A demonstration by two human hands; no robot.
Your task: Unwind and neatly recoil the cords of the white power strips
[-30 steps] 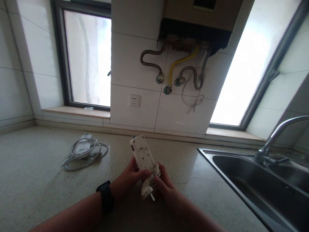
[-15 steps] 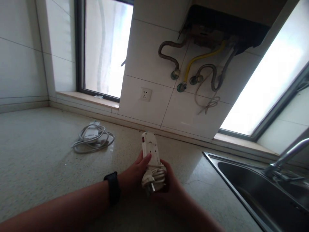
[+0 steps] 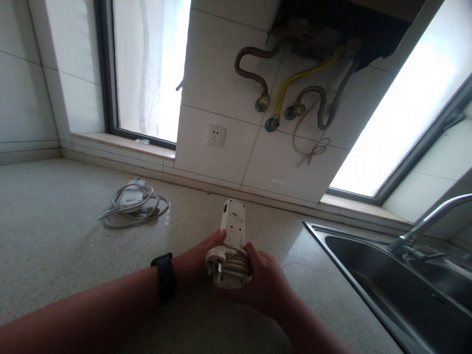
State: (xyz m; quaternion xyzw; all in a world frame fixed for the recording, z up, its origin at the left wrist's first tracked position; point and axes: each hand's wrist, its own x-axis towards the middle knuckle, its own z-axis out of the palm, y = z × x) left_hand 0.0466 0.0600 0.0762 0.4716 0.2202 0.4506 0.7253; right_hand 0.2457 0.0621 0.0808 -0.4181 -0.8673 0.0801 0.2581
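Speckled beige stone countertop (image 3: 59, 255): spans near left to far wall; bears all items below
Stainless steel sink basin (image 3: 372, 265) with curved chrome tap (image 3: 431, 221): right, well apart from the hands
Wall-hung water heater (image 3: 332, 24) with corrugated and yellow hoses: far centre, above a white wall socket (image 3: 215, 136)
Second white power strip in a loose grey-white cable coil (image 3: 134, 204): far left on the countertop, clear of the hands
White oblong power strip with red switch (image 3: 232, 223): centre, held just above the countertop, cable wound round its near end
Left hand (image 3: 193, 258): black wrist band, fingers closed on the strip's left side
Right hand (image 3: 265, 282): closed round the wound cable and white plug (image 3: 217, 263)
Handling note: best to pin the coil firmly so no turns slip; nothing obstructs
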